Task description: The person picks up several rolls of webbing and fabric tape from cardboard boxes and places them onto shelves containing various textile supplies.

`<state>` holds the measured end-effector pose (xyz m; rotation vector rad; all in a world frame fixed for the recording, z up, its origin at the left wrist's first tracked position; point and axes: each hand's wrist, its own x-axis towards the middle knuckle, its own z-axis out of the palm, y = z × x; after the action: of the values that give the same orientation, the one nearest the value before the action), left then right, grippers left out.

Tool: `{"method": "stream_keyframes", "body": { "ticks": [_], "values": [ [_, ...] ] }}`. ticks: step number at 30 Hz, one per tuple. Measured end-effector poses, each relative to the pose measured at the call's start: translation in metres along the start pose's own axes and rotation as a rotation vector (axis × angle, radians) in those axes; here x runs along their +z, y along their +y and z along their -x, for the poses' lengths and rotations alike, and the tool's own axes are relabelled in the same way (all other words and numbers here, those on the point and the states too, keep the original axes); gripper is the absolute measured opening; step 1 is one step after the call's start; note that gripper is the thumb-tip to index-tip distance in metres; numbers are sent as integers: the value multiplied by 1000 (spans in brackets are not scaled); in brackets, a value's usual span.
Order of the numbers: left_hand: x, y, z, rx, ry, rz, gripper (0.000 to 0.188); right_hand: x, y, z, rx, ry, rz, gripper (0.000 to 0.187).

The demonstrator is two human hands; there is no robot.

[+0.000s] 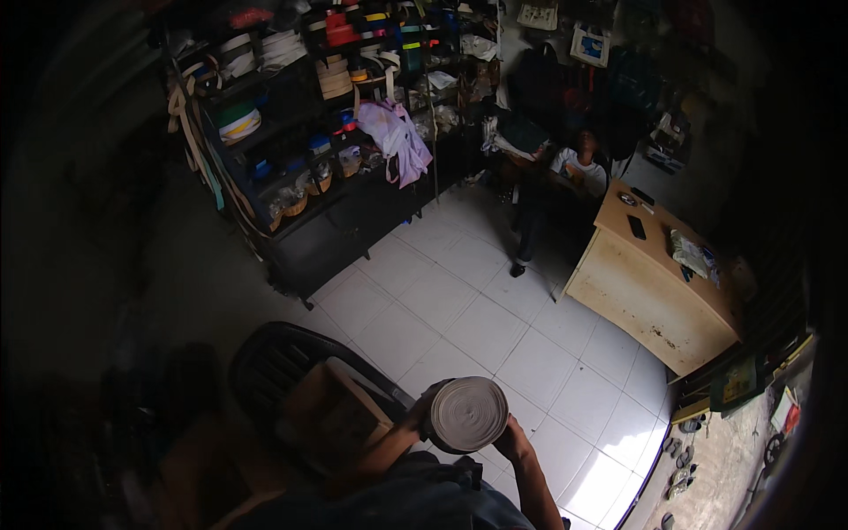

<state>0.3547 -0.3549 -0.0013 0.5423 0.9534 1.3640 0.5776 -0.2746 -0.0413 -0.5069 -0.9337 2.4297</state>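
A wide roll of beige-grey webbing (469, 413), coiled in tight rings, is held up in front of my body with its flat side facing up. My left hand (427, 413) grips its left edge, mostly dark in shadow. On the lower right edge, my right hand (512, 440) is closed against the roll. The fingers of both hands are partly hidden beneath and behind it. Just left of my left forearm, an open cardboard box (340, 408) rests on a black plastic chair (283, 353).
Black shelves (265, 168) hold many strap rolls and baskets, with a lilac bag (397, 146) hanging from them. A person (579, 168) sits behind a wooden desk (649, 291). Pale floor tiles (477, 327) lie between. Several sandals (682, 477) lie outside the doorway at right.
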Motion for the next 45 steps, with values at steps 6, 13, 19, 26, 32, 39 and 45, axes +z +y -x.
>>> {"method": "stream_keyframes", "body": {
  "ticks": [6, 13, 19, 26, 32, 39, 45],
  "values": [
    [-17, 26, -50, 78, 83, 34, 45, -24, -34, -83, 216, -11, -35, 68],
    [-71, 72, -118, 145, 159, 91, 44, -33, -51, -206, 312, -73, 50, 67],
    [-119, 135, -178, 217, 270, 146, 44, -27, -86, -318, 323, -171, 144, 67],
    [-167, 198, -209, 262, 730, 334, 38, 59, -138, -446, 185, -364, 477, 79],
    [-207, 257, -228, 363, 953, 426, 36, 101, -147, -542, -80, -421, 918, 64],
    [-261, 303, -283, 514, 985, 443, 42, 167, -186, -632, -422, -683, 1304, 109],
    [-307, 317, -332, 568, 1012, 400, 47, 180, -195, -726, -434, -872, 1169, 107]
  ]
}}
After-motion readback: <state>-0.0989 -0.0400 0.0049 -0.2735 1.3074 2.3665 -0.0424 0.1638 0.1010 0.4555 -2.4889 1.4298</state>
